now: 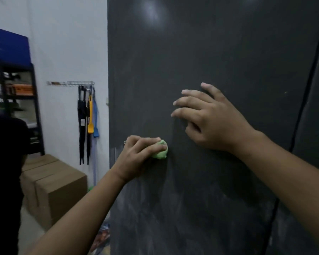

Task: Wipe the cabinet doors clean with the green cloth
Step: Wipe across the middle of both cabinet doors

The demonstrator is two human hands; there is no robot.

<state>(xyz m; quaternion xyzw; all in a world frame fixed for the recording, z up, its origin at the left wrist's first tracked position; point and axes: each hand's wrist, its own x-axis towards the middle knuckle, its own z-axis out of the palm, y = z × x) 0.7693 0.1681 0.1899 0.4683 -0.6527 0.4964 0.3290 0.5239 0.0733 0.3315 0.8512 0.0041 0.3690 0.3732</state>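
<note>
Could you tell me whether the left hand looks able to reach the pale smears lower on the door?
Probably yes: the left hand presses the cloth on the door just above the smears, with nothing in between.

The cabinet door (210, 52) is dark charcoal grey, with pale, chalky streaks smeared across its lower part and a soft white glare near the top; the cloth (161, 150) is light green. The wall (68, 43) is white, and on it hang black straps (82, 116), a yellow tool (90, 118) and a blue tool (95, 122). The cardboard boxes (59, 183) are plain brown, and the shelving rack (36, 107) is black with a deep blue box (11, 46) on top.
</note>
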